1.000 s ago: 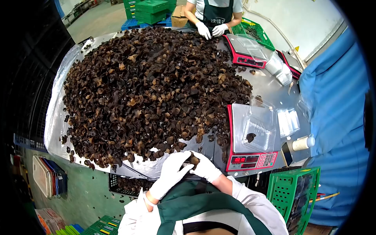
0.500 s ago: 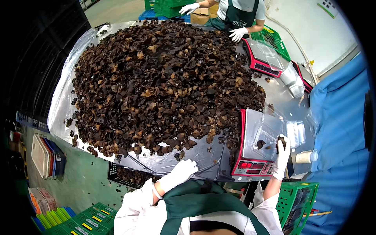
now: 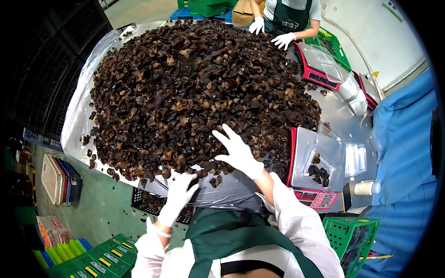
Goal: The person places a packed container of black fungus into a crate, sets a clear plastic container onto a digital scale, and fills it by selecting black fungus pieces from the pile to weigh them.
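A large heap of dark brown wood ear mushrooms (image 3: 199, 92) covers most of the table. My right hand (image 3: 240, 153), in a white glove, is over the heap's near right side with fingers spread and nothing held. At the near edge of the heap, my left hand (image 3: 178, 197), also gloved, has its thumb apart from the fingers and shows nothing in its grasp. On the red-framed scale (image 3: 301, 143) to my right sits a clear plastic tray (image 3: 333, 160). Several mushroom pieces (image 3: 319, 175) lie in that tray.
Across the table, a co-worker's gloved hands (image 3: 282, 40) rest near a second scale (image 3: 324, 60). Clear trays (image 3: 356, 157) and a white lidded container (image 3: 367, 187) stand right of my scale. A black crate (image 3: 139, 199) sits below the table's front edge; green crates (image 3: 350, 236) flank me.
My right hand has left the tray on the scale and moved left over the heap. My left hand has shifted left. More mushroom pieces show in the tray. The co-worker's hands came closer together.
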A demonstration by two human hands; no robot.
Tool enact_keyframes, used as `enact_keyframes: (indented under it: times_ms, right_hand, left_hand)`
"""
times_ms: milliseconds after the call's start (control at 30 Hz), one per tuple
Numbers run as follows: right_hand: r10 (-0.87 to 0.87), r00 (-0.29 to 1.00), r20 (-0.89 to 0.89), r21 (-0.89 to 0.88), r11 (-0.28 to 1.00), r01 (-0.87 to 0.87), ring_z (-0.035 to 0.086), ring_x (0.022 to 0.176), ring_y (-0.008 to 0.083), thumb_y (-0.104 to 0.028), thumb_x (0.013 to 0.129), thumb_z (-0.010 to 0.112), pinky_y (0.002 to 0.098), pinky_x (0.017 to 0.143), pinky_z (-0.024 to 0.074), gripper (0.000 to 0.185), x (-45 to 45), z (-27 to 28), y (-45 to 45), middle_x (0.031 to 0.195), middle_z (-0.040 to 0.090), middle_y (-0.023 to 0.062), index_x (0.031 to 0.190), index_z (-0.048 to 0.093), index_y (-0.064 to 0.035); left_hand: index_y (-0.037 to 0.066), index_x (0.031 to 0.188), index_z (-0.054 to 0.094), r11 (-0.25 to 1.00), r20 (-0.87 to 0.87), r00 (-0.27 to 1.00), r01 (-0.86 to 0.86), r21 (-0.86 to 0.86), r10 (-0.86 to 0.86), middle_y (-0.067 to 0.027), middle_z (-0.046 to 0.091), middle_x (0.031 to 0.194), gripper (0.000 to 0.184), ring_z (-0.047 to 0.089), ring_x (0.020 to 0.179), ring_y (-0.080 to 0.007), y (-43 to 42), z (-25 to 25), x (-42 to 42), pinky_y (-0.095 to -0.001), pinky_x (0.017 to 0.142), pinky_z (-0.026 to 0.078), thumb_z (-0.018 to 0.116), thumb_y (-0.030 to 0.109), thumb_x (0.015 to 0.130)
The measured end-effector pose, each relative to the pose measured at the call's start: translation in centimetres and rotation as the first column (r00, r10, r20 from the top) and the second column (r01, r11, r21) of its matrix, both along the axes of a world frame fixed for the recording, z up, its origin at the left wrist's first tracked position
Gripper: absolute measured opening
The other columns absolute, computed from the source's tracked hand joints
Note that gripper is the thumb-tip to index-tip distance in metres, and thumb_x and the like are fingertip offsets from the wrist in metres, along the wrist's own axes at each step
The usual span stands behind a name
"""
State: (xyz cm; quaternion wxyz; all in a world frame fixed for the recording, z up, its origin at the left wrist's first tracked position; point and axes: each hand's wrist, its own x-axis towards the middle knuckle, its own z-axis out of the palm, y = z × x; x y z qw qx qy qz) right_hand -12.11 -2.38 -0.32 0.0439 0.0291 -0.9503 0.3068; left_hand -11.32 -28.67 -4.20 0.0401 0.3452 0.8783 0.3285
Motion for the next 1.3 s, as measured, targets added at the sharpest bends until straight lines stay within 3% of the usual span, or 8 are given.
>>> enact_keyframes:
  times_ms: [133,267,467,700,733,900,1100,1300]
  right_hand:
    - [0.130,0.991,-0.023,0.222,0.967,-0.122,0.053,0.104,0.0309,-0.024,0.065,0.079,0.0380,0.080,0.0525,0.073,-1.0,-4.0,-2.0,0.136,0.042,0.0166,0.132,0.050,-0.0203]
    - [0.265,0.964,-0.024,0.247,0.936,-0.251,0.053,0.103,0.0270,-0.013,0.079,0.056,0.0364,0.077,0.0501,0.037,3.7,-4.0,-2.3,0.117,0.053,0.0093,0.116,0.058,-0.0158]
    - [0.356,0.934,0.033,0.241,0.904,-0.353,0.053,0.103,0.0252,-0.013,0.082,0.051,0.0356,0.081,0.0496,0.033,10.8,-4.1,-0.4,0.118,0.054,0.0087,0.114,0.059,-0.0144]
    - [0.021,0.999,-0.048,0.169,0.986,-0.013,0.042,0.124,0.0324,-0.032,0.076,0.070,0.0443,0.094,0.0454,0.069,7.0,-1.3,1.0,0.139,0.043,0.0119,0.139,0.044,-0.0214]
    - [0.001,0.998,0.070,0.187,0.982,-0.014,0.034,0.132,0.0367,-0.042,0.075,0.071,0.0463,0.106,0.0331,0.075,6.6,-2.1,1.1,0.146,0.035,0.0143,0.141,0.042,-0.0201]
    - [0.115,0.993,-0.037,0.189,0.976,-0.106,0.047,0.117,0.0309,-0.028,0.078,0.067,0.0410,0.096,0.0413,0.046,11.0,-5.0,0.6,0.127,0.052,0.0096,0.122,0.059,-0.0150]
    - [0.119,0.987,-0.104,0.172,0.980,-0.100,0.050,0.116,0.0317,-0.023,0.078,0.068,0.0427,0.097,0.0409,0.047,15.9,-4.5,1.4,0.126,0.053,0.0109,0.124,0.059,-0.0158]
    - [-0.245,0.960,-0.135,-0.189,0.957,0.218,0.049,0.118,0.0332,-0.021,0.076,0.074,0.0425,0.101,0.0387,0.047,14.6,-3.3,3.2,0.126,0.054,0.0144,0.119,0.061,-0.0091]
  left_hand:
    - [0.006,0.130,0.048,0.984,-0.138,0.986,-0.112,-0.140,0.093,-0.0129,0.055,0.118,0.063,0.054,0.096,-0.0309,4.6,-2.0,-0.2,-0.0397,0.080,0.046,0.072,0.018,0.073]
    - [0.008,0.110,0.060,0.999,-0.161,0.986,-0.042,0.018,0.045,-0.0085,0.059,0.093,0.036,0.055,0.082,-0.0269,4.0,-4.0,1.0,-0.0376,0.070,0.046,0.069,0.015,0.076]
    - [0.005,0.105,0.062,0.993,-0.047,0.998,0.056,0.108,-0.051,-0.0124,0.061,0.104,0.033,0.057,0.095,-0.0313,1.2,-3.7,3.4,-0.0393,0.083,0.047,0.071,0.015,0.076]
    - [0.003,0.123,0.054,0.988,-0.146,0.984,-0.085,0.127,0.104,-0.0169,0.053,0.126,0.058,0.049,0.115,-0.0359,5.1,-2.0,1.2,-0.0437,0.097,0.040,0.073,0.031,0.076]
    - [0.003,0.121,0.055,0.998,-0.149,0.988,-0.036,0.059,0.045,-0.0166,0.054,0.125,0.057,0.049,0.116,-0.0361,5.3,-2.0,1.2,-0.0440,0.097,0.040,0.074,0.030,0.075]
    - [0.005,0.112,0.060,0.995,0.003,0.997,0.077,0.065,-0.077,-0.0125,0.059,0.111,0.042,0.054,0.103,-0.0322,2.9,-3.6,2.7,-0.0426,0.088,0.044,0.073,0.019,0.075]
    - [0.002,0.113,0.058,0.979,0.028,1.000,-0.001,0.206,-0.005,-0.0180,0.057,0.115,0.049,0.052,0.108,-0.0373,0.6,-4.1,5.3,-0.0449,0.094,0.042,0.075,0.025,0.074]
    - [0.000,0.130,0.048,0.988,0.059,0.998,-0.018,0.155,0.008,-0.0218,0.052,0.127,0.069,0.045,0.123,-0.0406,2.2,-3.0,4.8,-0.0465,0.104,0.034,0.075,0.028,0.074]
